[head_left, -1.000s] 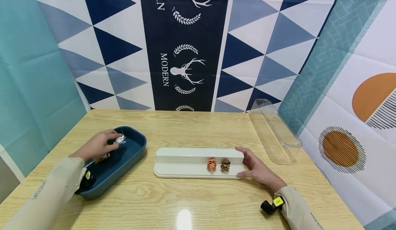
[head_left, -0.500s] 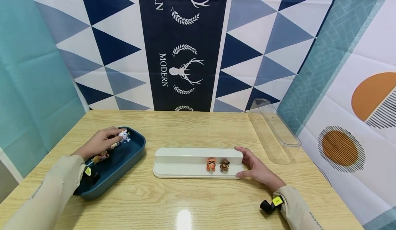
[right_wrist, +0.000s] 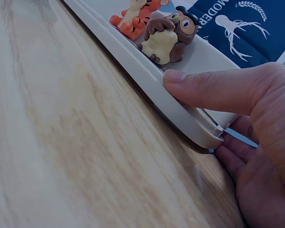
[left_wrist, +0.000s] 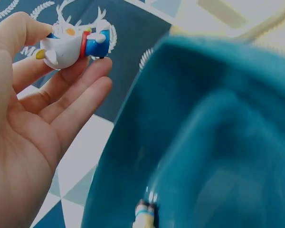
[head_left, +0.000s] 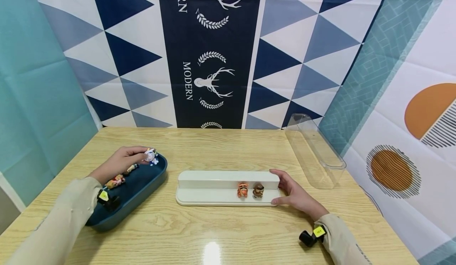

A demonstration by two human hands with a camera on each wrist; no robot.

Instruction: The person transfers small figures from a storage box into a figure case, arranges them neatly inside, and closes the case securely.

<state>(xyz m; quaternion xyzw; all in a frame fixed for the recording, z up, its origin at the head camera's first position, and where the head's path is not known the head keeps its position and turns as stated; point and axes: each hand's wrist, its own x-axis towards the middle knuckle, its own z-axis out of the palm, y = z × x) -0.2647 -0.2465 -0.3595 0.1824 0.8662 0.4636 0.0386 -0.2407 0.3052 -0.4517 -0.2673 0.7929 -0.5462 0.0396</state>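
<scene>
My left hand [head_left: 122,162] pinches a white toy figurine [left_wrist: 69,50] with a blue outfit and red collar, over the far end of a dark blue bin [head_left: 137,199]. In the left wrist view the figurine lies sideways between thumb and fingers. Other small figurines [head_left: 115,181] lie in the bin below that hand. My right hand [head_left: 299,193] grips the right end of a white stepped display base [head_left: 210,195], thumb on its front edge, fingers behind. On the base's lower step stand an orange striped tiger figurine [head_left: 242,190] and a brown owl figurine [right_wrist: 168,40].
A clear plastic cover [head_left: 315,154] lies at the back right of the wooden table [head_left: 171,233]. Patterned cloth [head_left: 210,59] hangs behind the table and along its sides. The bin's raised wall faces the display base across a stretch of table.
My left hand has lifted the white figurine from inside the bin and moved slightly right, uncovering the figurines beneath. The right hand and display base hold still.
</scene>
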